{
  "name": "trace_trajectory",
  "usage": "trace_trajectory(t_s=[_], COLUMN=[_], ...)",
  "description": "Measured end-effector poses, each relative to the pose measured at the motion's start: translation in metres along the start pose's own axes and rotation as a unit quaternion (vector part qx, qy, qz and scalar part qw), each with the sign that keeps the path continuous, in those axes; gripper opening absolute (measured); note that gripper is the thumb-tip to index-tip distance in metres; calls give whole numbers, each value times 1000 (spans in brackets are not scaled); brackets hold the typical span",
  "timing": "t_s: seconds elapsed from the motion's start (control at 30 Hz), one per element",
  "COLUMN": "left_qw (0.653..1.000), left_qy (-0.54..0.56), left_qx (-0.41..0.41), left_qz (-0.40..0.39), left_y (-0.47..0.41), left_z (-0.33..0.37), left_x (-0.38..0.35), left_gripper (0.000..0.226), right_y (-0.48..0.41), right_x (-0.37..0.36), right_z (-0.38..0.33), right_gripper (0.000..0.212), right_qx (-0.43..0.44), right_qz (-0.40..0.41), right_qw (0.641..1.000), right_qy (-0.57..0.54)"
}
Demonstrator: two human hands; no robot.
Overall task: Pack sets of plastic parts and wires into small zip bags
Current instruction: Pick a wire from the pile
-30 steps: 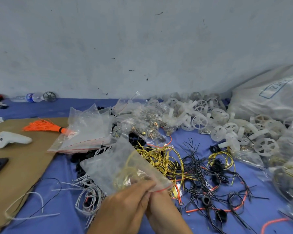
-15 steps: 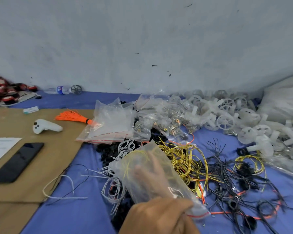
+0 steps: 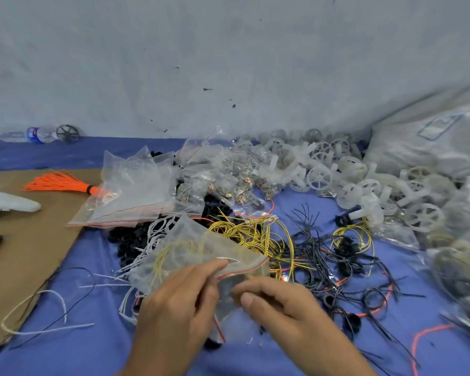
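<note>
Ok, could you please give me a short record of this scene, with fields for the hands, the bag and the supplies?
left hand: pinches the zip bag at its red-lined mouth
right hand: pinches the same bag from the other side
bag contents: a yellow wire loop; rest unclear
loose supplies: yellow wires, black wires, white plastic wheels
spare bags: stacked, left of the wires
surface: blue cloth

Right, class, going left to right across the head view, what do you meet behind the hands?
white handheld device → orange wire bundle → empty zip bags → white plastic wheels → large white sack
</note>
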State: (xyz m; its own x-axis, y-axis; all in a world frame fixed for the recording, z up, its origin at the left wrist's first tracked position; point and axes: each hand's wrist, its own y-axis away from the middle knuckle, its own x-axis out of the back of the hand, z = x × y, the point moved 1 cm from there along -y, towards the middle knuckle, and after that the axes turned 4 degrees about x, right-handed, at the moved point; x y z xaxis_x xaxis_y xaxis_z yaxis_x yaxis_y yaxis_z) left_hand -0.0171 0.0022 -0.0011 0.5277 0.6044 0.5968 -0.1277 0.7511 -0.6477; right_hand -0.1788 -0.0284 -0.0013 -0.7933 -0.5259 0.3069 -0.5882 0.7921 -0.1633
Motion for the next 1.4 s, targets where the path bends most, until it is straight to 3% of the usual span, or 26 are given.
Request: trace_trajectory(t_s=[0.07, 0.2, 0.27, 0.33, 0.43, 0.57, 0.67, 0.73, 0.8, 0.97, 1.03, 1.1, 1.2, 1.27, 1.33, 1.4], left_qw=[999, 1000, 999, 999, 1000, 999, 999, 999, 999, 998, 998, 998, 997, 997, 996, 996], left_qy=[17, 7, 16, 16, 13, 22, 19, 17, 16, 20, 23, 23, 23, 25, 31, 35], left_qx=[26, 21, 26, 26, 11, 20, 19, 19, 25, 30, 31, 33, 38, 39, 39, 42], left_qz=[-17, -19, -23, -23, -18, -13, -20, -27, -33, -44, -45, -49, -56, -60, -68, -76], left_y=[-1, 2, 2, 3, 5, 7, 8, 8, 8, 8, 8, 9, 9, 9, 9, 9], left_z=[-1, 5, 7, 10, 12, 11, 10, 11, 11, 11, 11, 11, 12, 13, 14, 15], left_x=[-2, -9, -9, -9, -10, -7, -7, -8, -9, -12, -13, -14, -14, -14, -13, -11], left_gripper=[29, 31, 30, 29, 29, 29, 29, 29, 28, 27, 26, 27, 27, 27, 27, 27], right_y=[14, 19, 16, 12, 3, 0, -1, -2, -3, -4, -5, -5, -8, -9, -7, -8], right_x=[55, 88, 105, 110, 110, 118, 125, 128, 130, 145, 149, 153, 154, 153, 155, 157], right_z=[19, 65, 85, 94, 102, 96, 92, 87, 81, 72, 66, 61, 61, 62, 64, 62], right_gripper=[11, 21, 42, 54, 34, 19, 16, 11, 11, 17, 18, 21, 16, 7, 14, 28], right_qx=[-38, -124, -160, -200, -234, -208, -187, -156, -127, -52, -13, 9, -8, -50, -61, -48], right_qz=[86, 213, 240, 250, 239, 309, 363, 398, 429, 456, 437, 413, 387, 382, 364, 333], right_qw=[993, 908, 876, 868, 831, 806, 834, 875, 890, 872, 843, 824, 849, 892, 918, 922], right_qy=[68, 340, 386, 380, 444, 460, 371, 225, 91, -171, -312, -387, -360, -235, -144, -192])
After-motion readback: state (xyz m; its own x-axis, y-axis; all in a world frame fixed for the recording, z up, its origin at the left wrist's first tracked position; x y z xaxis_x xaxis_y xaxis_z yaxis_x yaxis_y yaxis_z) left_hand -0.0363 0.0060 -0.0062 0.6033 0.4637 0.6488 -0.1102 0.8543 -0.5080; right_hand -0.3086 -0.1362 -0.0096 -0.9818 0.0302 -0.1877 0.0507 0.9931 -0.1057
